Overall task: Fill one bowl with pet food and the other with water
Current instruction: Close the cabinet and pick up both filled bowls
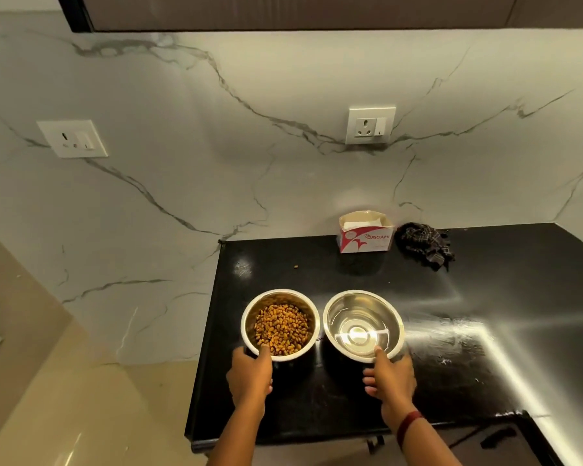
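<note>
Two steel bowls stand side by side on the black counter [317, 398], rims nearly touching, near its front left part. The left bowl [249, 326] holds a heap of brown pet food [281, 327] to roughly half its depth. The right bowl [330, 322] shows a bright, reflective inside; I judge there is clear water in it, though the glare leaves me unable to confirm the level.

My left hand [251, 373] grips the near rim of the left bowl, thumb hooked over the edge and fingers wrapped under the outer wall. My right hand [389, 373] holds the near rim of the right bowl the same way, thumb on the lip, fingers curled below. Both grips are narrow and closed on the rims.

Judgement: both fills look done, and the step in hand is lifting or setting the pair. To do it well, I should keep both bowls level, the right one above all, since a one-sided rim hold tips the far edge down and water would slop. A slow, even motion with both hands together is advisable, with the rims kept from knocking.

Other findings: one stray kibble [296, 266] lies on the counter behind the bowls. A tissue box [366, 238] and a dark checked cloth [424, 245] sit at the back against the marble wall [182, 163], well apart from the bowls; the cloth is available for spills.
</note>
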